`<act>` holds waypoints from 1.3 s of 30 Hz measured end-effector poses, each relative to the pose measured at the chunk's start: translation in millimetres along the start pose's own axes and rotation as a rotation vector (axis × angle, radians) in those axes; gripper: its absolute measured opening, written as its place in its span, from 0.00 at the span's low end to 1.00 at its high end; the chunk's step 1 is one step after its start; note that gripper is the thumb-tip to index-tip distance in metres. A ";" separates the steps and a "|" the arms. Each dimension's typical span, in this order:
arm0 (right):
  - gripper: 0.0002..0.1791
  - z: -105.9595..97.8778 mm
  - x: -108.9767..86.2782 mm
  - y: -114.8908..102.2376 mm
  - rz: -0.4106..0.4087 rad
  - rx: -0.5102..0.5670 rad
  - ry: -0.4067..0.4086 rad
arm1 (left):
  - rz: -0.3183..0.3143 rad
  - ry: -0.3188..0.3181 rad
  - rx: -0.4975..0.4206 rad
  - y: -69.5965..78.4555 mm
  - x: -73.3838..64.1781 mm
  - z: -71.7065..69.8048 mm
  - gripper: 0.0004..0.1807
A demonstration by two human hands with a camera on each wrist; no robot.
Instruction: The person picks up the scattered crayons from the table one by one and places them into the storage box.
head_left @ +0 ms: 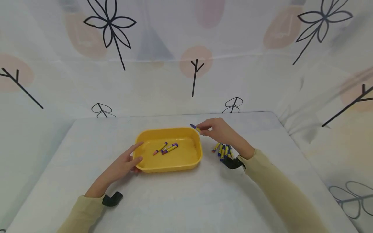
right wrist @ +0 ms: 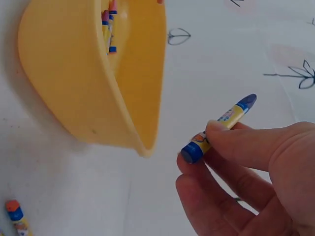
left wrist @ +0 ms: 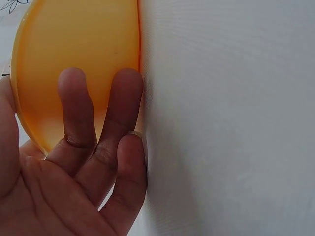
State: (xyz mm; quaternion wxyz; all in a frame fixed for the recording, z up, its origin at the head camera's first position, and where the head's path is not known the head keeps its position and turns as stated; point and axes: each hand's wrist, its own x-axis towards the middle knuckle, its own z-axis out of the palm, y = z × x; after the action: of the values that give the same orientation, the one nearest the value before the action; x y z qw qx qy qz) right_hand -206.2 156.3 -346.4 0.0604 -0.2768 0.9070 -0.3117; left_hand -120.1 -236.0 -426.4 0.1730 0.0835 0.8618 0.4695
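Note:
My right hand pinches a crayon between thumb and fingers, just beyond the right end of the yellow tray. This crayon has a yellow wrapper, blue bands and a dark blue tip. At the tray's left end my left hand grips the wall, thumb and index finger over the rim. Its other fingers lie against the outside of the wall in the left wrist view. Inside the tray, several crayons lie close together near the middle.
More yellow-and-blue crayons lie in a loose bunch right of the tray, partly hidden beneath my right wrist. The table has a white cover, with a patterned cloth hanging behind it.

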 end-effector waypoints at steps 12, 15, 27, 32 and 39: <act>0.15 37.3 64.4 -30.0 -0.147 0.150 -0.029 | -0.001 0.001 0.010 -3.6 1.4 -0.3 0.35; 0.15 47.7 76.0 -32.5 -0.137 0.187 -0.044 | -0.001 0.001 0.009 -4.0 1.6 -0.5 0.35; 0.11 79.5 99.4 -34.8 -0.100 0.124 -0.130 | 0.038 -0.020 -0.016 -3.2 1.4 -1.5 0.36; 0.12 84.8 101.0 -36.3 -0.106 -0.010 -0.186 | 0.031 -0.015 -0.007 -2.3 2.1 -0.8 0.36; 0.10 89.8 101.8 -36.2 -0.156 -0.215 -0.284 | -0.009 0.002 0.032 -3.0 2.1 0.4 0.35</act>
State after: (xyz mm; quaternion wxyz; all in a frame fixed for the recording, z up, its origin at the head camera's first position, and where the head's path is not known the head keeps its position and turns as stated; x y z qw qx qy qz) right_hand -249.4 30.0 -390.0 0.1334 -0.3925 0.8931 -0.1746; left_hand -121.8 -236.6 -429.5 0.1729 0.0820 0.8697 0.4550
